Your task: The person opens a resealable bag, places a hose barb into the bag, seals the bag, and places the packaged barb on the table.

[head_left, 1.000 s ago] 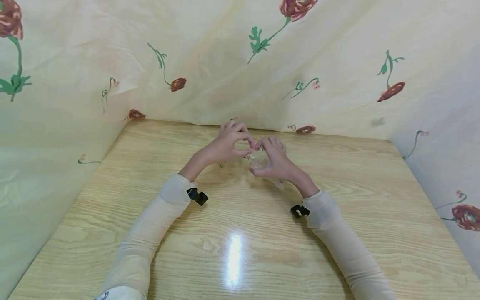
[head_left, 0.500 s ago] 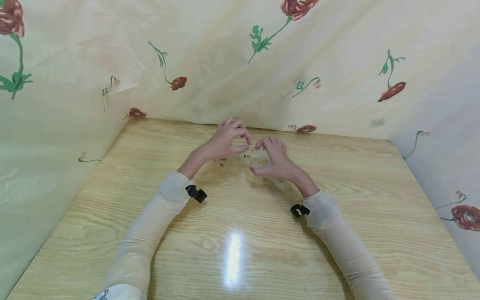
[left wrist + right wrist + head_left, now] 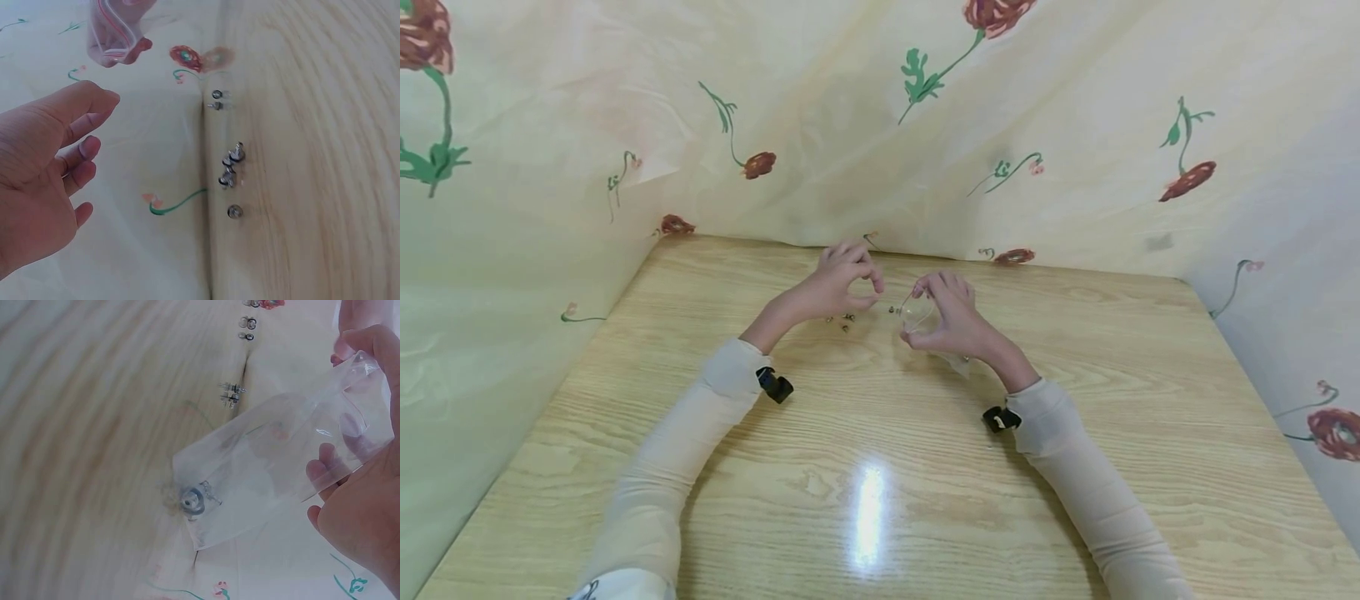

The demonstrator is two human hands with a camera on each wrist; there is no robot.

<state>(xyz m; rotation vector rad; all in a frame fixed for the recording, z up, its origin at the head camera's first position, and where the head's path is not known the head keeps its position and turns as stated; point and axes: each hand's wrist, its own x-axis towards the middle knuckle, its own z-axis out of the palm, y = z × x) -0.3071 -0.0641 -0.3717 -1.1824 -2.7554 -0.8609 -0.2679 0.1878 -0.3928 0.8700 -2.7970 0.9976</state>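
My right hand [image 3: 953, 317] grips a clear zip bag [image 3: 256, 450] near its mouth, holding it spread between thumb and fingers. Small metal pieces [image 3: 192, 501], one of them a round ring shape, lie in the bag's bottom corner. To the left, my left hand [image 3: 829, 287] hovers apart from the bag, its thumb and fingers curved with a gap and nothing between them. On the table below and between the hands lie several small silvery screw-like pieces [image 3: 234, 153], with two more [image 3: 217, 100] set off from the cluster. A red line runs along the bag's zip edge [image 3: 115, 25].
The wood-grain table [image 3: 925, 500] reaches back to a pale cloth [image 3: 850, 150] printed with red flowers, which also hangs at both sides. Black wrist cameras [image 3: 775, 385] sit on both sleeves. A light reflection shows on the tabletop.
My left hand has drawn away from the bag's mouth toward the left, uncovering the small metal pieces on the table. The right hand with the bag has stayed nearly still.
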